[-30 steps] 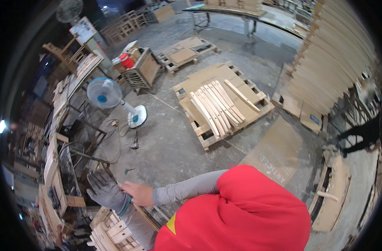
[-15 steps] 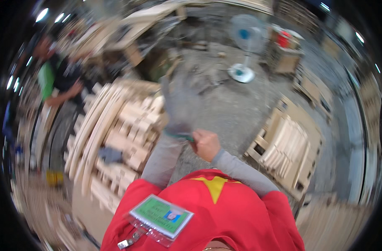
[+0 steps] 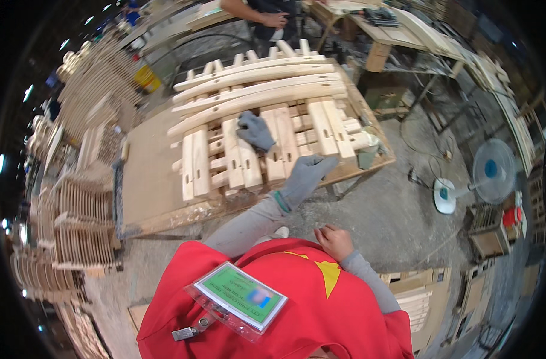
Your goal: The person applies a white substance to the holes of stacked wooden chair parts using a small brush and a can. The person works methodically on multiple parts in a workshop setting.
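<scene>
My left hand [image 3: 304, 180], in a grey glove with a green cuff edge, reaches out at the near edge of a stack of pale wooden slats [image 3: 277, 143]. Its fingers point right, and I see nothing held in them. Closer to my body my bare right hand [image 3: 334, 241] hangs free, fingers loosely bent and nothing in them. A loose grey glove [image 3: 256, 130] lies crumpled on the slats, beyond my left hand. Long curved wooden rails [image 3: 258, 102] rest across the far part of the stack.
The stack stands on a worktable [image 3: 159, 218], with a small greenish cup [image 3: 367, 154] at its right corner. Across it is another person [image 3: 273, 21]. A white fan [image 3: 445, 196] stands on the floor to the right. Piles of curved wooden parts [image 3: 84, 215] fill the left.
My view has swung left, bringing the wooden stack in front of me. My right hand has let go of the left glove's cuff, and the two hands are now apart.
</scene>
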`<act>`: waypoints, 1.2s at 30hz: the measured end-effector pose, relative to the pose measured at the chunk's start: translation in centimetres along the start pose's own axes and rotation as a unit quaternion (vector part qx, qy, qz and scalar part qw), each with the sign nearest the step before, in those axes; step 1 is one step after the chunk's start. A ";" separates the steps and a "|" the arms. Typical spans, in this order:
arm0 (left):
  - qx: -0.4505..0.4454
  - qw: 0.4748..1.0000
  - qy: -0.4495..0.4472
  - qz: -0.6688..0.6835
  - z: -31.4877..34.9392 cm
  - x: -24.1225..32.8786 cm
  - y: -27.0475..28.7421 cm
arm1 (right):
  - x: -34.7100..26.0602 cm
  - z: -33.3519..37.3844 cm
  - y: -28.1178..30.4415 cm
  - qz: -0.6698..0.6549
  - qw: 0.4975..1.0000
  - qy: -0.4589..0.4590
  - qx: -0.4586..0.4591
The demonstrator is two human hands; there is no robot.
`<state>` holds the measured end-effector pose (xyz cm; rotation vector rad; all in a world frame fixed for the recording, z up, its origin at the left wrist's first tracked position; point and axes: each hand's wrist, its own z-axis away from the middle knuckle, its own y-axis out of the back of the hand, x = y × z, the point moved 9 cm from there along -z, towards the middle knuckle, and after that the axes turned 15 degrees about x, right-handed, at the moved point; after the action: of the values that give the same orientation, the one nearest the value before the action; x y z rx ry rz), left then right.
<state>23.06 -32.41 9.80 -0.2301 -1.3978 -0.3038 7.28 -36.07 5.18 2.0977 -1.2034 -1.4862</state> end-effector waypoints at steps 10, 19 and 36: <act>0.150 0.679 -0.457 -0.555 -1.5 4.6 9.1 | -1.2 -4.3 -1.2 -0.121 0.992 0.001 -0.043; 0.108 0.987 -0.119 0.030 -4.7 12.0 17.1 | -1.0 -7.9 0.9 -0.219 0.961 -0.166 -0.022; -0.030 0.922 -0.251 -0.292 2.1 9.5 2.4 | -1.8 -13.2 10.1 -0.064 0.961 -0.143 0.228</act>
<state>23.25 -30.16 19.51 0.0782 -1.9572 -0.8253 14.14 -43.58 18.45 2.3387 -1.6812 -1.7508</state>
